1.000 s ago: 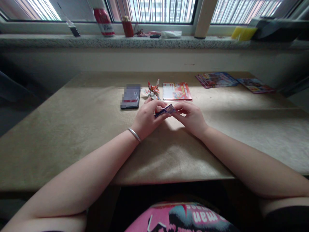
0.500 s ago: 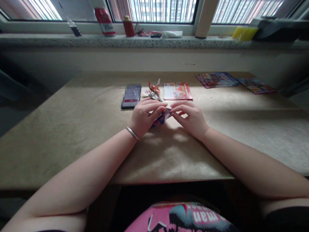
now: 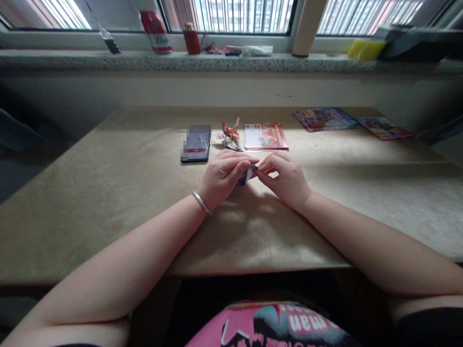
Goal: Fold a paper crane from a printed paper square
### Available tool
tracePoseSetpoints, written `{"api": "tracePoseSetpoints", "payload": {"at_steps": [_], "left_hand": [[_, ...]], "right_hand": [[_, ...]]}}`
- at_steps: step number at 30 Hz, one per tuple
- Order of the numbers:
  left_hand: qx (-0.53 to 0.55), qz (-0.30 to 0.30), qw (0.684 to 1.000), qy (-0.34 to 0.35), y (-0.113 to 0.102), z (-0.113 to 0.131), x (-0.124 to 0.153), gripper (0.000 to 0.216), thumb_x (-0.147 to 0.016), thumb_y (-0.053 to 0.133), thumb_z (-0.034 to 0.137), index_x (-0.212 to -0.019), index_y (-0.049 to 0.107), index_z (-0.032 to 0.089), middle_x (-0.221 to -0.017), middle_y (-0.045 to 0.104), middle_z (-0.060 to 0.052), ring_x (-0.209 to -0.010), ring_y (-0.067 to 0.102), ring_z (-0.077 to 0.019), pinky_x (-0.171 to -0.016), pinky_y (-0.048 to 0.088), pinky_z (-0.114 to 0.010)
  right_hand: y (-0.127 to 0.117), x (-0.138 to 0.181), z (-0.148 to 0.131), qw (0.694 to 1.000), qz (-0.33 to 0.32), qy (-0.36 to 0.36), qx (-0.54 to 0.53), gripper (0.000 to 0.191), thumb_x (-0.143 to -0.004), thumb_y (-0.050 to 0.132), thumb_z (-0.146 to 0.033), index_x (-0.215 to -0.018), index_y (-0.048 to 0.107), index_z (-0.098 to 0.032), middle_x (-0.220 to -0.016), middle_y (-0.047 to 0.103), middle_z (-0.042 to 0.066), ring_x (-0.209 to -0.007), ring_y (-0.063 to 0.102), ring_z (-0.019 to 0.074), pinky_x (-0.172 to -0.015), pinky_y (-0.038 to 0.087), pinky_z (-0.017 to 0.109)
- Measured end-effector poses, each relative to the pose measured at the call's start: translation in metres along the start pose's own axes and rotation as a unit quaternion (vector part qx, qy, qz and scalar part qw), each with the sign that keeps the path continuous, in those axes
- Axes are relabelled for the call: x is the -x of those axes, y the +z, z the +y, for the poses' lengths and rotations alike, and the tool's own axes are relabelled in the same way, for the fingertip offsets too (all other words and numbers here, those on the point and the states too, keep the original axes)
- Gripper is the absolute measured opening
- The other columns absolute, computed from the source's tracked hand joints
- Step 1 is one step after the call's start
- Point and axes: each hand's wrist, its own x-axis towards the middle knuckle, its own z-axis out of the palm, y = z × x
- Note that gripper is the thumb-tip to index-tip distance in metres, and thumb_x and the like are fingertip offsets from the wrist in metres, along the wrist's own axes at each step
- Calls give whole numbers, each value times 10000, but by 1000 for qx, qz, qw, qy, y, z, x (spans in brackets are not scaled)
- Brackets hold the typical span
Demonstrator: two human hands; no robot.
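A small folded piece of printed paper (image 3: 247,176), purple-blue with a pale patch, is held just above the table between both hands. My left hand (image 3: 228,174) is closed over its left part, thumb along the near side, and hides much of it. With thumb and fingertips, my right hand (image 3: 284,176) pinches its right end. Just beyond the hands stand folded paper figures (image 3: 230,135) in orange, red and white. To their right lies a stack of orange and white printed sheets (image 3: 266,136), and to their left a phone (image 3: 197,143) with its screen lit.
Blue and purple printed booklets (image 3: 325,119) lie at the table's far right. Along the stone windowsill (image 3: 235,62) stand a red can (image 3: 156,31), a red bottle (image 3: 191,39) and a yellow block (image 3: 366,49). The table's near edge runs under my forearms.
My left hand has slid slightly right and covers more of the folded paper. The right hand's fingers have drawn in more tightly at the paper's right end.
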Motion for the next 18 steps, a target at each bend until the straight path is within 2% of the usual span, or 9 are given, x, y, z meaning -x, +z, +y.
{"api": "tracePoseSetpoints", "payload": {"at_steps": [6,9,14,18], "left_hand": [[-45,-7,999,23,2,-1,0,329,-865,644,425,-1094,698,195,-1105,700,-75,-1055,629,-192,-971,480,-347],[-92,-9,996,15,4,-5,0,329,-899,603,389,-1137,667,171,-1137,677,-87,-1093,607,-199,-986,471,-353],[-153,-57,987,-2,5,-8,1,381,-956,487,389,-1227,610,151,-1204,654,-106,-1138,582,-225,-1000,446,-384],[-166,-67,984,-5,3,-6,-1,332,-947,498,386,-1132,654,159,-1101,697,-84,-1027,625,-219,-923,467,-364]], "right_hand": [[0,0,3,999,9,-12,31,153,-843,637,-208,-721,545,-217,-782,618,8,-749,599,136,-623,555,268],[0,0,4,999,9,-26,40,157,-841,634,-191,-721,537,-219,-767,619,0,-734,593,132,-636,551,268],[-1,1,2,998,14,-18,58,136,-835,629,-190,-731,546,-218,-799,642,6,-746,605,132,-628,548,259],[-1,2,1,998,20,7,54,95,-834,634,-208,-762,573,-219,-807,655,2,-741,615,131,-611,566,254]]}}
